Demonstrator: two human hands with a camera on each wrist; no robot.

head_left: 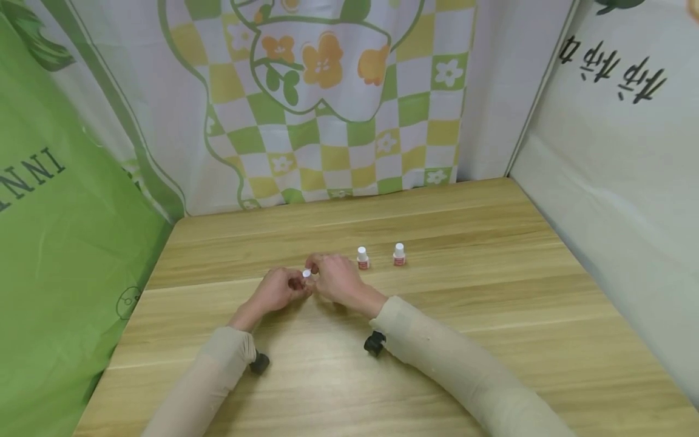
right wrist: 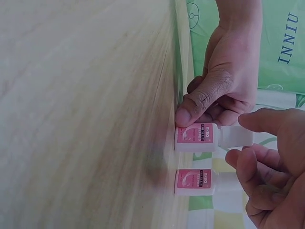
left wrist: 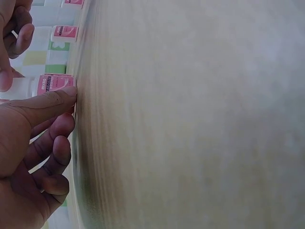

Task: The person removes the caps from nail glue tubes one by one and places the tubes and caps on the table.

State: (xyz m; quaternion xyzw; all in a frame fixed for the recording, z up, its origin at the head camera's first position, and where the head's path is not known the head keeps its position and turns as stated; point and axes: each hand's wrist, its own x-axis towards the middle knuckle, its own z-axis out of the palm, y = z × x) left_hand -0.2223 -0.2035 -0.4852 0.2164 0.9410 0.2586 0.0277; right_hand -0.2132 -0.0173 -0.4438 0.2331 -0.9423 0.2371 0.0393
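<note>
Both hands meet at a small white glue bottle (right wrist: 195, 138) with a pink label, upright on the wooden table. My left hand (head_left: 280, 289) pinches its lower body; the thumb lies along the table edge of the label in the left wrist view. Around the white cap (head_left: 306, 274) curl the fingers of my right hand (head_left: 340, 278), one fingertip (right wrist: 246, 120) overlapping the cap's side. Its other fingers bend beside the cap. To the right stands a second glue bottle (head_left: 363, 258), and beyond it a third glue bottle (head_left: 400, 255), both upright with white caps on.
The wood-grain table (head_left: 437, 364) has a patterned cloth (head_left: 338, 139) hanging behind it. A green cloth (head_left: 60, 255) hangs along the left side, a white one (head_left: 611, 200) along the right. Small black devices (head_left: 374, 343) sit at both wrists.
</note>
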